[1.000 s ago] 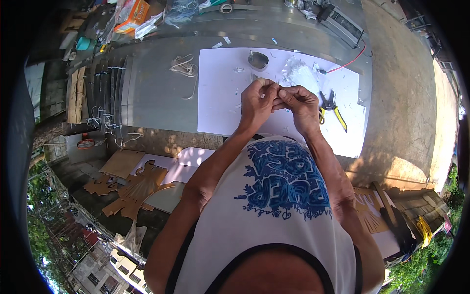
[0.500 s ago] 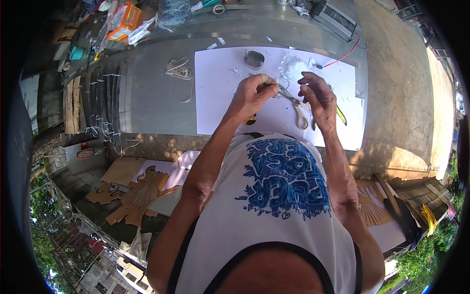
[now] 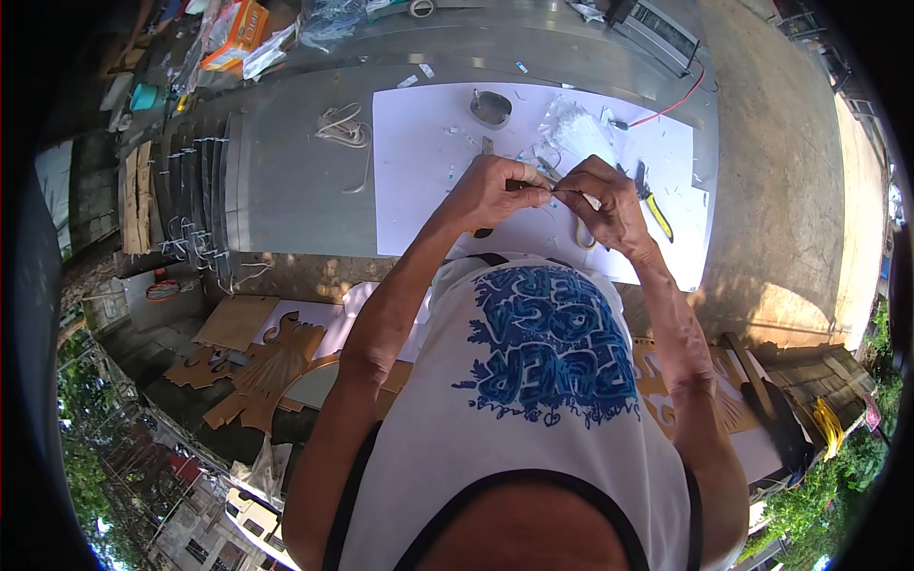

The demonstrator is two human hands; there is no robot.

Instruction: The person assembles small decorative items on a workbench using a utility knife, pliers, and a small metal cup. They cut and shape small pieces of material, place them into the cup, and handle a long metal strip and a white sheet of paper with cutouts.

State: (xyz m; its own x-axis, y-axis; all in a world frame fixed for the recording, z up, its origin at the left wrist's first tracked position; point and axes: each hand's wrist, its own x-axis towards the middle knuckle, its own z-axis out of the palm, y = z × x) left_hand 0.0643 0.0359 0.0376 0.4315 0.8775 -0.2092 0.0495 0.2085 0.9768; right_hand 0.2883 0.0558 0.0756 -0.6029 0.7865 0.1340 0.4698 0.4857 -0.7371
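Note:
My left hand point(image 3: 499, 193) and my right hand point(image 3: 606, 204) meet over a white sheet point(image 3: 419, 214), fingertips pinched together. What lies between them is too small and covered to make out. Beneath my right hand lie scissors with cream handles point(image 3: 584, 236), partly hidden. Pliers with yellow-and-black handles point(image 3: 658, 217) rest just right of that hand. Under my left hand is a mostly covered tool, with a metal end point(image 3: 487, 146) and a yellow-and-black part showing. Beyond the hands lie a clear bag of small white pieces point(image 3: 574, 128) and a round metal dish point(image 3: 490, 109).
A metal box point(image 3: 657, 36) stands at the far right, near a red wire point(image 3: 674, 108). Left of the sheet lies a coiled white cord point(image 3: 343, 128); farther left are dark strips with wires point(image 3: 195, 190). An orange box point(image 3: 236, 36) sits far left. Cut brown panels point(image 3: 276, 366) lie near left.
My right hand has moved left and down to meet my left hand, its fingers closing into a pinch. It now covers more of the scissors. The view has shifted slightly.

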